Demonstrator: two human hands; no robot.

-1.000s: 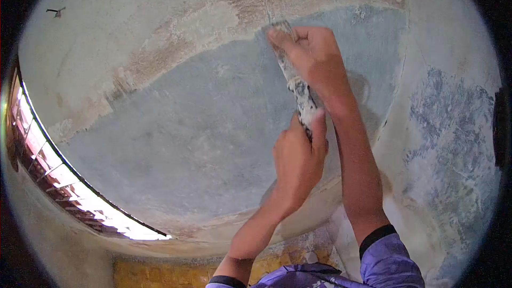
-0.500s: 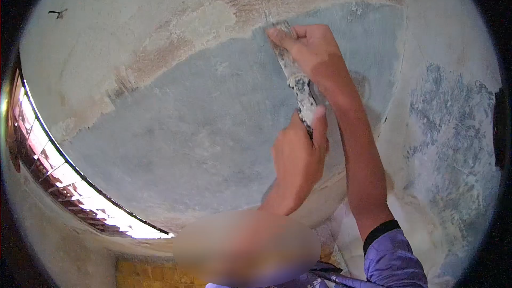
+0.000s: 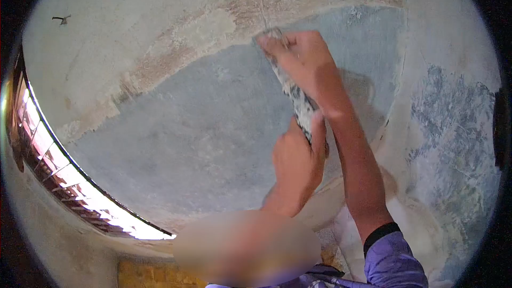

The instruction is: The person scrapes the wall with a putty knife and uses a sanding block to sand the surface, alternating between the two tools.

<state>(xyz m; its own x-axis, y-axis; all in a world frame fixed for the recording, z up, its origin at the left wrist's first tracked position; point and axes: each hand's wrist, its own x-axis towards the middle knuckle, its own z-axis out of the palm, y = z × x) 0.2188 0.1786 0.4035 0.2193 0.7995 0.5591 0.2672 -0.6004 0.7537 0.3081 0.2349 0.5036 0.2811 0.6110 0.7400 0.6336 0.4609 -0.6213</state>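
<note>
A plaster-smeared putty knife (image 3: 290, 89) slants across the grey-blue patch (image 3: 181, 128) of the wall. My left hand (image 3: 298, 160) is closed around its lower handle end, thumb lying along the top. Higher up, my right hand (image 3: 309, 61) grips the blade end, with the thumb on the near face and the other fingers curled. The blade's tip is at the upper border of the patch, just below a thin crack line. Fingers partly cover the blade, so its contact with the wall is hard to make out.
Rough brownish plaster (image 3: 256, 10) borders the patch above. A barred opening (image 3: 64, 173) lets in bright light at lower left. A small dark hook (image 3: 63, 20) sticks out at upper left. Mottled blue peeling paint (image 3: 453, 122) covers the right wall. A blurred oval hides the bottom centre.
My right hand and the blade end have shifted slightly left and down, tilting the putty knife a little more. My left hand stays nearly in place. The whole view has shifted slightly.
</note>
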